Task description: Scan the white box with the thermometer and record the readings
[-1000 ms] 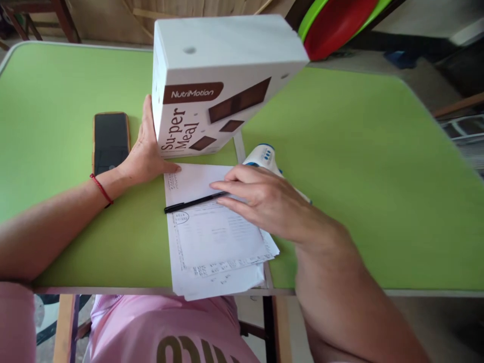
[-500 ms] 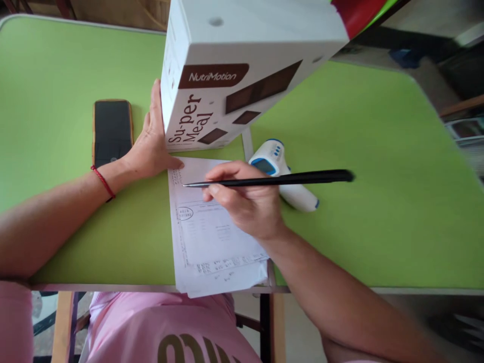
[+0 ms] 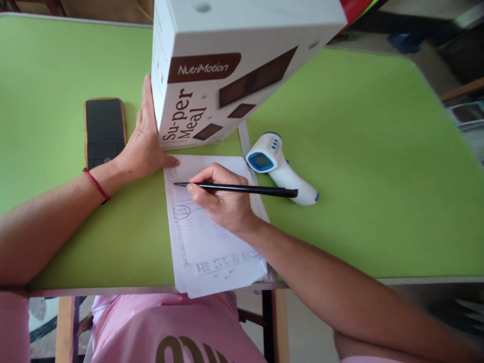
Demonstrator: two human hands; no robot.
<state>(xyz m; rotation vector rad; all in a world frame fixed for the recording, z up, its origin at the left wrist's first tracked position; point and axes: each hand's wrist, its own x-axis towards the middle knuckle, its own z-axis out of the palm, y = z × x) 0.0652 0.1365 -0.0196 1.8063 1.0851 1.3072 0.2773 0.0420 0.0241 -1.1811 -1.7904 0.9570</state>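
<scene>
In the head view my right hand [image 3: 223, 196] grips a slim black pen [image 3: 257, 189] between thumb and fingers. Its tip meets the upper left part of a stack of white papers [image 3: 223, 242] bearing print and handwriting. My left hand [image 3: 145, 138], fingers stretched out, lies against the lower left edge of a tall white box [image 3: 260, 40] marked NutriMotion Su-per Meal. The left thumb reaches the top left corner of the papers. Some left fingers are hidden behind the box. Just right of the papers lies a white and blue infrared thermometer [image 3: 282, 169].
A phone in a brown case [image 3: 105, 126] lies left of my left hand. All of this is on a green table [image 3: 363, 166], with its near edge by my pink shirt [image 3: 162, 322]. Something red [image 3: 357, 12] shows behind the box.
My right hand has moved left and slightly down, and the pen tip has shifted left on the paper. More of the thermometer shows. The view has shifted slightly; my left hand stays by the box.
</scene>
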